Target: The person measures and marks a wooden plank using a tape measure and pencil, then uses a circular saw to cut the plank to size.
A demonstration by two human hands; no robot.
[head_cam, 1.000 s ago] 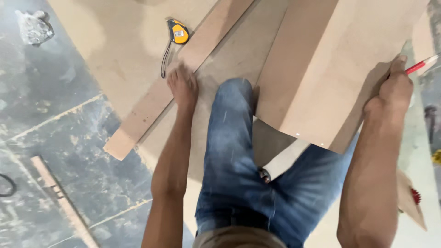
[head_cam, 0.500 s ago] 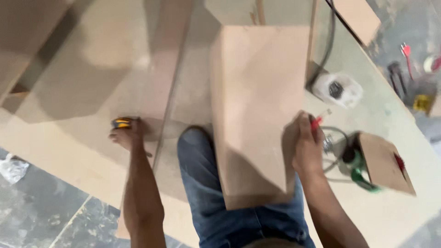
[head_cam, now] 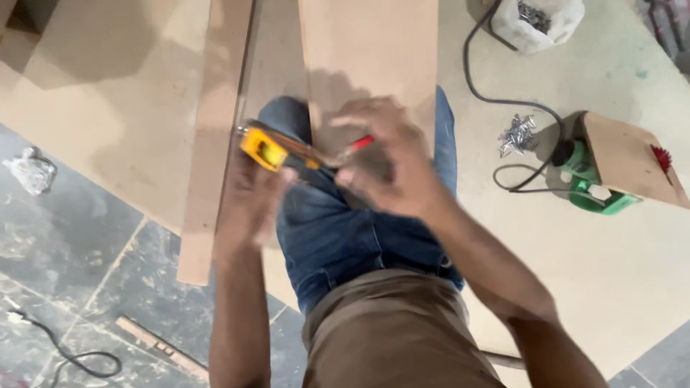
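Head view, looking down. The person kneels on large fibreboard sheets (head_cam: 108, 108) laid on a grey tiled floor (head_cam: 79, 287), one knee in blue jeans (head_cam: 338, 230) forward.

Left hand (head_cam: 251, 194): fingers curled round a yellow tape measure (head_cam: 262, 149), grip closed on its case. The case sits just above the knee, at the near end of the upright board (head_cam: 370, 65). A short run of blade appears to lead from the case toward the right hand; motion blur makes this uncertain.

Right hand (head_cam: 388, 162): fingers bunched, pinching a red pencil (head_cam: 361, 141) whose tip pokes out on the thumb side. The hand lies over the lower end of the board, close beside the tape case. Blurred, so whether it also touches the blade cannot be told.

Handling, by judgement: the tape measure is small, rigid and light, best held by the case body with the thumb free; the blade is thin, springy and likely to snap back. The board looks stiff, smooth-faced and fairly light, with edges that could chip.

Around: a narrow wood strip (head_cam: 212, 136) lies left of the knee. To the right, a green power tool (head_cam: 593, 183) with a black cable (head_cam: 503, 108), a loose pile of screws (head_cam: 517, 133), and a bag of screws (head_cam: 535, 21). A crumpled plastic bag (head_cam: 30, 171) lies on the tiles.
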